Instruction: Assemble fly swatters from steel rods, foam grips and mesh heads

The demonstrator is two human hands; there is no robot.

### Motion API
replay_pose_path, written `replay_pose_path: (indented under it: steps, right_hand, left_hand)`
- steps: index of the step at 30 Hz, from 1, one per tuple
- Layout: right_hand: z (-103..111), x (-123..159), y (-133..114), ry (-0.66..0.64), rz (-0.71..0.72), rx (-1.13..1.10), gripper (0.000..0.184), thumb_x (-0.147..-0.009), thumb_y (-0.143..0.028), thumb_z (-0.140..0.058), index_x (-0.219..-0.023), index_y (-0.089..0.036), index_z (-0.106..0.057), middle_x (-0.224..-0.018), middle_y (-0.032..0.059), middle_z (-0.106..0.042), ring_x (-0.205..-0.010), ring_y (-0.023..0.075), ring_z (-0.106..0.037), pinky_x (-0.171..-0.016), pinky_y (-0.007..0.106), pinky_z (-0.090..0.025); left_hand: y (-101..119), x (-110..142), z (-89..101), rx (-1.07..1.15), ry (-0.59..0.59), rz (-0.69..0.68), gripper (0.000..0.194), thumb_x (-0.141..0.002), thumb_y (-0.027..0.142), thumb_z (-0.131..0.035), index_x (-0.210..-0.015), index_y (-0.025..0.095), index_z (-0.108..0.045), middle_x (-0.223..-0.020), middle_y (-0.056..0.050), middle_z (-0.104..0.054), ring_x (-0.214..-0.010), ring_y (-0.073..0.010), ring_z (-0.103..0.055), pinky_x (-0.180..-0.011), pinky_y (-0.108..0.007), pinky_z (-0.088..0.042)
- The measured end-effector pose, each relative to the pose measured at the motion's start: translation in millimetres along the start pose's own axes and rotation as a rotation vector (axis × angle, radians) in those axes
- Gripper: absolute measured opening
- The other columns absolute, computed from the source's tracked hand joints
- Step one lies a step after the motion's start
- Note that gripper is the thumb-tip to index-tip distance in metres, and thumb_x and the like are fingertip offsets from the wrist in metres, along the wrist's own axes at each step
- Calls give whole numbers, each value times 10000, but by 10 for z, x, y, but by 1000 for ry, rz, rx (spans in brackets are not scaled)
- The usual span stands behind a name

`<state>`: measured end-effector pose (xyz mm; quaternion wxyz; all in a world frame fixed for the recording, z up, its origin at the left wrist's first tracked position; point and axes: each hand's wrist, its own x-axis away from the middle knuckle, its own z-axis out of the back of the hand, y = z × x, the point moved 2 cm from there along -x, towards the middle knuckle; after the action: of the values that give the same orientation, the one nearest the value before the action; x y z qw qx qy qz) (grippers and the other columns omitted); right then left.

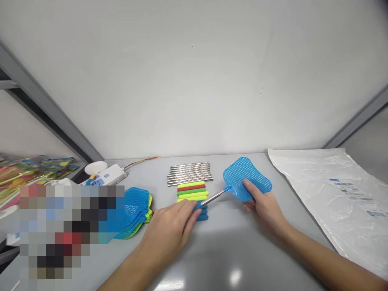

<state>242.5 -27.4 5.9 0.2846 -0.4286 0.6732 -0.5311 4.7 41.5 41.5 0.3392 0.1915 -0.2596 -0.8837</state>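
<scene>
A blue fly swatter stretches between my two hands above the table. Its perforated head (242, 173) is pinched at the right edge by my right hand (268, 208), thumb on top. My left hand (171, 222) is closed around the blue handle (198, 204) at the other end, and a short metal rod (214, 198) shows between handle and head. Under and behind the left hand lies a column of loose handle grips (191, 188) in yellow, red, green and blue. Farther back, several silver metal rods (189, 173) rest side by side.
Left of my left hand, blue, yellow and red swatter heads (135, 206) are stacked, partly covered by a blurred patch. A white power strip (110, 176) stands behind them. Colourful packaged goods (36, 173) fill the far left. On the right lies a white plastic mailer bag (342, 202).
</scene>
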Motion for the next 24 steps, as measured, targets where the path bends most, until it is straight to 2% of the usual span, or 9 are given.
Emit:
replay_pose_path:
  steps: [2, 4, 7, 10, 13, 15, 18, 21, 24]
  right_hand:
    - [30, -7, -28, -120, 77, 52, 336, -821, -525, -642, -747, -225, -509, -622, -37, -470, -566, 126, -444, -564, 280, -427]
    - [16, 3, -91, -314, 159, 111, 438, -735, -590, -699, -964, -231, -599, -913, 48, -610, -805, 190, -571, -723, 331, -470]
    - [-116, 93, -209, -557, 150, 140, 652, -705, -583, -733, -1238, -269, -524, -1230, 109, -556, -1018, 239, -581, -821, 369, -465]
    - [-341, 262, -302, -623, 24, 187, 366, -873, -474, -605, -1144, -232, -564, -971, 62, -642, -841, 175, -618, -770, 339, -471]
    - [-513, 407, -355, -558, -31, 284, 245, -898, -425, -578, -945, -188, -617, -724, 5, -614, -702, 140, -588, -719, 302, -471]
    - [-523, 431, -374, -494, -27, 359, 240, -889, -417, -583, -881, -181, -622, -709, 5, -615, -703, 142, -589, -705, 291, -474]
    - [-334, 318, -422, -373, 1, 470, 250, -885, -435, -553, -852, -190, -585, -649, -6, -604, -613, 149, -590, -593, 283, -472]
    - [24, 79, -514, -237, -27, 682, 240, -876, -425, -504, -780, -206, -526, -543, -19, -565, -484, 156, -557, -455, 268, -416]
    - [347, -162, -602, -134, -81, 992, 225, -848, -328, -456, -663, -208, -496, -480, -6, -545, -428, 138, -510, -447, 259, -387]
  left_hand:
    - [41, -1, 40, 124, -43, 54, 268, -943, 431, -479, -889, 233, -652, -808, -40, -660, -749, -215, -569, -673, -275, -342]
    - [86, 7, 44, 350, -125, 149, 346, -960, 480, -420, -852, 215, -615, -682, -10, -597, -645, -175, -534, -616, -256, -347]
    - [142, 44, -81, 818, -333, 286, 451, -968, 556, -309, -860, 186, -542, -546, 36, -491, -447, -118, -447, -479, -229, -319]
    - [180, 92, -302, 1142, -512, 332, 454, -917, 615, -388, -868, 176, -491, -597, -25, -605, -446, -138, -536, -448, -228, -363]
    - [220, 131, -486, 1278, -577, 278, 495, -862, 638, -501, -909, 146, -526, -774, -128, -692, -636, -193, -657, -624, -317, -494]
    - [236, 147, -551, 1265, -563, 270, 504, -870, 624, -505, -937, 128, -562, -870, -164, -703, -774, -222, -681, -734, -366, -509]
    - [227, 145, -561, 1110, -499, 221, 491, -920, 575, -448, -1021, 119, -601, -1027, -180, -684, -924, -232, -653, -776, -357, -503]
    - [196, 122, -498, 858, -430, 122, 419, -969, 493, -385, -1000, 143, -614, -955, -118, -697, -808, -188, -628, -677, -297, -484]
    - [190, 104, -391, 559, -361, -32, 372, -1002, 387, -324, -900, 174, -612, -788, -47, -688, -699, -156, -588, -662, -273, -439]
